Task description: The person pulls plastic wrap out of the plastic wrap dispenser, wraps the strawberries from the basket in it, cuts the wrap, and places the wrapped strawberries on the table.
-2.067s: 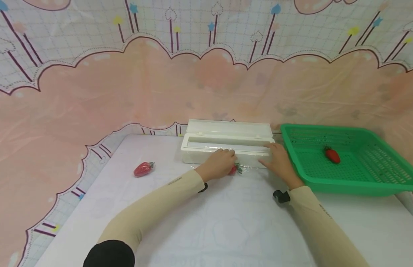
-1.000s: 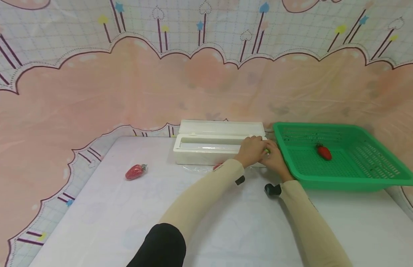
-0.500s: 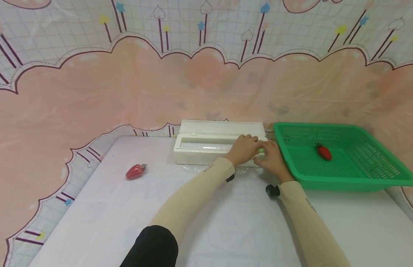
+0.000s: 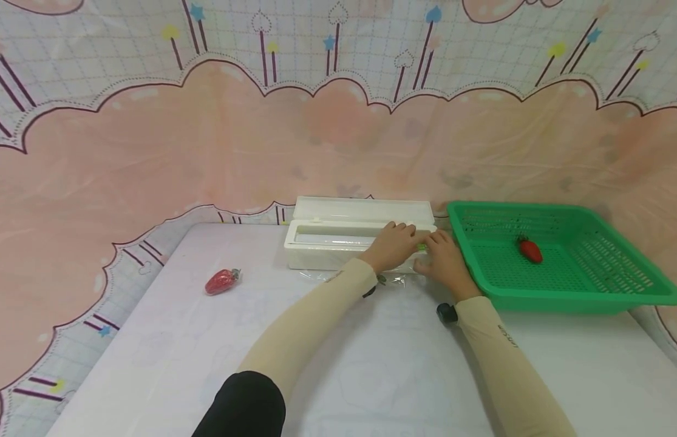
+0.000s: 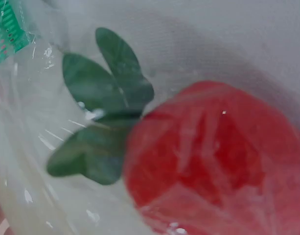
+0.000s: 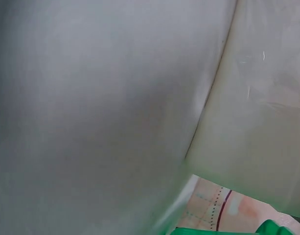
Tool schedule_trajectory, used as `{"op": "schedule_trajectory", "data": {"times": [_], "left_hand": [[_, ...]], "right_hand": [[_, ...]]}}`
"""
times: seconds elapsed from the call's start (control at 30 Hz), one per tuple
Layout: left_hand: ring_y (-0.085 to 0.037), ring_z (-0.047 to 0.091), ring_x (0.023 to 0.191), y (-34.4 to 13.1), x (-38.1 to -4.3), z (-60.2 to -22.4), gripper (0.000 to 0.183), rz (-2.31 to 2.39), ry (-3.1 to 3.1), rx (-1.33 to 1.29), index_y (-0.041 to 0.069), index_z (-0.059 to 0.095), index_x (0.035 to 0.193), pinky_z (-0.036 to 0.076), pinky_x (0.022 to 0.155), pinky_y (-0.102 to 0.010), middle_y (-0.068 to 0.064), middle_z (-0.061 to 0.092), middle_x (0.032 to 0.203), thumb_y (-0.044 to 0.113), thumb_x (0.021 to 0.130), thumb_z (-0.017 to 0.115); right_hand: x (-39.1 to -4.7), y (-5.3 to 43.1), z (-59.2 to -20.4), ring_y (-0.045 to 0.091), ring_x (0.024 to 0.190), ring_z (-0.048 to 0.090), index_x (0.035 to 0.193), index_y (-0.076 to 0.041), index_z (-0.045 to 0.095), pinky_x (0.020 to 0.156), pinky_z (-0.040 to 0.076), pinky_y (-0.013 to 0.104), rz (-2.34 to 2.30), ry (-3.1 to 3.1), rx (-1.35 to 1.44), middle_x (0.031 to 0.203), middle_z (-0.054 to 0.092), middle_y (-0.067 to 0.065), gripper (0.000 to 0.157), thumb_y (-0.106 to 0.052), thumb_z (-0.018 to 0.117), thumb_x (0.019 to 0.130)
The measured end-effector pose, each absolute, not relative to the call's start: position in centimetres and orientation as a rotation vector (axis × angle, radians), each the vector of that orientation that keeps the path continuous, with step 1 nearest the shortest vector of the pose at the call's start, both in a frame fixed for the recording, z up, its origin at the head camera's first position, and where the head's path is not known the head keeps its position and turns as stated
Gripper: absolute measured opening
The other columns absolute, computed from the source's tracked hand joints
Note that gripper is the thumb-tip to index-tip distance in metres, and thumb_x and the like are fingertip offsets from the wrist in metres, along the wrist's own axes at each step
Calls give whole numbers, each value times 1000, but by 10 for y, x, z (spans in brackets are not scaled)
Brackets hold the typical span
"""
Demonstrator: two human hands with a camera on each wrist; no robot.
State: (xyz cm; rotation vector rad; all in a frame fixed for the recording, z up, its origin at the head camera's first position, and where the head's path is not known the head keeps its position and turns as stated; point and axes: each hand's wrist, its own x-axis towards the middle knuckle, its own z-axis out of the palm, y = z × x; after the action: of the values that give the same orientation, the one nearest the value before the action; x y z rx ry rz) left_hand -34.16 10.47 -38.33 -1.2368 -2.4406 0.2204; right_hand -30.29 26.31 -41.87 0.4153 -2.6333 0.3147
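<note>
A white cling film dispenser [image 4: 316, 258] stands on the table with its lid raised. At the right part of its front edge, my left hand [image 4: 393, 247] pinches a small green slide cutter [image 4: 422, 247], mostly covered by the fingers. My right hand [image 4: 446, 262] grips the dispenser's right end, thumb in front and fingers on top. Clear film [image 4: 395, 280] hangs from the front onto the table. Under it lies a strawberry [image 5: 213, 152] with green leaves [image 5: 103, 88], seen close in the left wrist view; my left forearm hides most of it in the head view.
A film-wrapped strawberry [image 4: 222, 281] lies to the left on the white table [image 4: 371, 376]. At the right stands a green plastic basket [image 4: 578, 300], holding one strawberry [image 4: 529, 249]. A patterned cloth [image 4: 327, 145] hangs behind the table.
My left hand first went right to the dispenser's right end, then came slowly back left with the green cutter. My right hand took hold of that end. The dispenser stays in place.
</note>
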Motion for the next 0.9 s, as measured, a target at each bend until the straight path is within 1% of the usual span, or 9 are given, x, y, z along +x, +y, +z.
{"op": "schedule_trajectory", "data": {"times": [0.17, 0.3, 0.5, 0.7, 0.9], "left_hand": [[-15, 60, 103, 101, -345, -389, 39, 198, -2453, -1226, 33, 46, 134, 46, 88, -32, 3, 62, 114, 36, 96, 50], [-14, 61, 101, 97, -348, -392, 38, 193, -2439, -1233, 32, 49, 132, 47, 87, -32, 3, 63, 111, 38, 95, 51], [-14, 60, 101, 86, -349, -390, 32, 233, -2435, -1227, 29, 51, 127, 46, 85, -30, 3, 62, 112, 38, 96, 48], [-16, 60, 98, 73, -348, -387, 25, 220, -2454, -1239, 26, 55, 118, 45, 82, -31, 2, 62, 109, 37, 96, 49], [-16, 57, 97, 51, -352, -384, 22, 212, -2506, -1228, 26, 55, 115, 43, 83, -31, 2, 60, 106, 36, 97, 47]], "right_hand": [[-302, 262, -418, 41, 116, 47, 107, 3, 60, 100, 40, 50, 305, -2618, 440, 105, 61, 21, 40, -16, 71, 73], [-301, 260, -415, 40, 117, 48, 108, 3, 61, 101, 40, 50, 294, -2631, 434, 105, 61, 20, 41, -16, 71, 73], [-301, 258, -414, 39, 117, 48, 102, 3, 62, 101, 40, 49, 313, -2659, 402, 104, 61, 20, 35, -15, 71, 73], [-303, 259, -415, 40, 121, 45, 104, 3, 61, 105, 37, 50, 315, -2701, 375, 111, 60, 21, 37, -17, 70, 75], [-302, 263, -415, 41, 122, 44, 106, 4, 59, 105, 36, 50, 317, -2696, 375, 115, 58, 22, 40, -17, 69, 74]]}}
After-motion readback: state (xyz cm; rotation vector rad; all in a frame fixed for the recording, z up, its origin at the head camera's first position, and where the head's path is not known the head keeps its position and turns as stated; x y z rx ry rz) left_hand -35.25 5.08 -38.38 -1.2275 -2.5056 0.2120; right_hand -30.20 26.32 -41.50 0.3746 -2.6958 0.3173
